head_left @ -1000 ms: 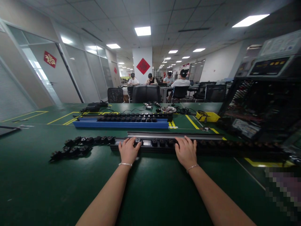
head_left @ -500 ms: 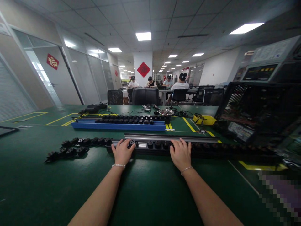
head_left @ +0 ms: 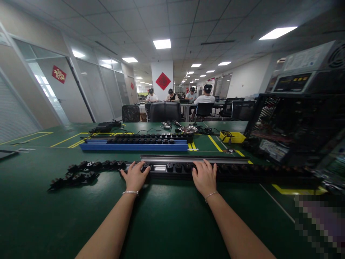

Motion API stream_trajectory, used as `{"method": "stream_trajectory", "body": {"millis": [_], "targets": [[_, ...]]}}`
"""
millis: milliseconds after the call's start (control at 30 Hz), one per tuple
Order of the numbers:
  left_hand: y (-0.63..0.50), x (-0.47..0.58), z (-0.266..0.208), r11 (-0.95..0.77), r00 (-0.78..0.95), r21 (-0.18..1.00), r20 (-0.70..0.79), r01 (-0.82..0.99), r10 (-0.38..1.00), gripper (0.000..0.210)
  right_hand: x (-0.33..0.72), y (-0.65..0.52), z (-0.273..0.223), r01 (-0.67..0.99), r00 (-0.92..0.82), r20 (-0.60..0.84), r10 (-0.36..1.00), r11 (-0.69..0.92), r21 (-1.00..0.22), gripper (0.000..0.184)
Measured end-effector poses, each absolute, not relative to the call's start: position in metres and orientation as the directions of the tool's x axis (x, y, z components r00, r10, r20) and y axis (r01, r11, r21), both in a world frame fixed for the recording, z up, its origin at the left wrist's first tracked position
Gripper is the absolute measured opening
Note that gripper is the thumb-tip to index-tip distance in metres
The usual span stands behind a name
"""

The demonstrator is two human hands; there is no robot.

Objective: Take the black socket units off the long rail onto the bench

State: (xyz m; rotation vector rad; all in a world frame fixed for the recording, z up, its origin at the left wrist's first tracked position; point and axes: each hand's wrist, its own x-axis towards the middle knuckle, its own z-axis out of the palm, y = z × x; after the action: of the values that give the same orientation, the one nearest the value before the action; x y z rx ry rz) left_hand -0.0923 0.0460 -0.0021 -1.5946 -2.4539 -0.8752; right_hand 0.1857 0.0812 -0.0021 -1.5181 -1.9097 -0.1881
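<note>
A long black channel [head_left: 172, 175] lies across the green table in front of me, with a row of black socket modules [head_left: 178, 167] set in it. A bare shiny stretch [head_left: 160, 168] of its inside shows left of the middle. My left hand [head_left: 135, 176] lies over the channel's left end, its thumb and index finger around a socket module [head_left: 146, 166]. My right hand [head_left: 205, 177] grips the channel farther right, fingers over its top; the undersides of its fingers are hidden. Behind the channel lies a long grey metal rail [head_left: 167, 158].
Loose black socket modules [head_left: 77, 178] lie in rows at left. Beyond is a blue channel [head_left: 134, 147] with more modules. A metal dish [head_left: 188, 129], a yellow bin [head_left: 232, 137] and an open computer case [head_left: 285, 129] stand behind and right. People sit far back.
My left hand has moved slightly left along with the module at its fingers, and the bare stretch has widened. My right hand stays in place on the channel. The view shifts slightly.
</note>
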Motion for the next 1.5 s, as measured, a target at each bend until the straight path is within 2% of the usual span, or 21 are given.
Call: {"method": "stream_trajectory", "body": {"millis": [1500], "targets": [[0.0428, -0.0923, 0.0002, 0.365, -0.544, 0.430, 0.433, 0.826, 0.719, 0.032, 0.1865, 0.0812, -0.0012, 0.918, -0.087, 0.596, 0.798, 0.297, -0.264, 0.033]]}}
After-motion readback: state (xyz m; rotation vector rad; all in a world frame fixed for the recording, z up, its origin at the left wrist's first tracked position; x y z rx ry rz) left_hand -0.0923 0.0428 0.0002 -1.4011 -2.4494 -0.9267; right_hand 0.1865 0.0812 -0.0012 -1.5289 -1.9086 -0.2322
